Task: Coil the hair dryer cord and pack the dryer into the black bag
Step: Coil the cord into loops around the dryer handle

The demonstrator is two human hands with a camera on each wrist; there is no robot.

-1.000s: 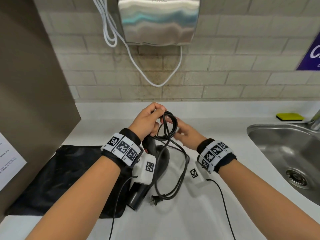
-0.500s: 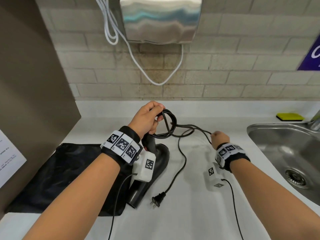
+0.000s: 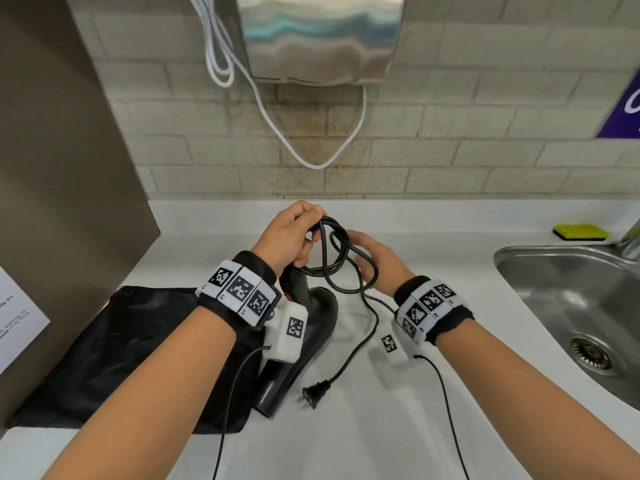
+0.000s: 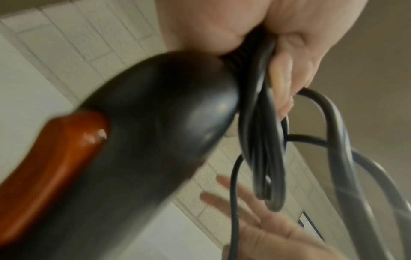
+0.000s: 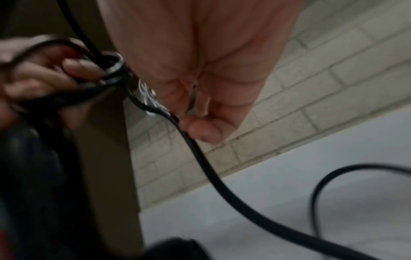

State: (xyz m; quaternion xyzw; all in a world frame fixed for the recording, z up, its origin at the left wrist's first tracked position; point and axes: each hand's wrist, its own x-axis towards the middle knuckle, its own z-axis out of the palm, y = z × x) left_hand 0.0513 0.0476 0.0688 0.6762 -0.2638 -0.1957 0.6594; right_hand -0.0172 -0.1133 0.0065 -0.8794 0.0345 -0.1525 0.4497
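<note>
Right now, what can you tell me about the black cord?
The cord is thin, black and rubbery-looking. Several loops hang bunched in the left hand, which grips them where the cord leaves the hair dryer. One strand crosses the open palm of the right hand. The loose tail trails down over the white counter and ends in a two-pin plug lying beside the dryer's nozzle.

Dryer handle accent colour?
Orange-red accent on the black dryer; clearest in left wrist view.
</note>
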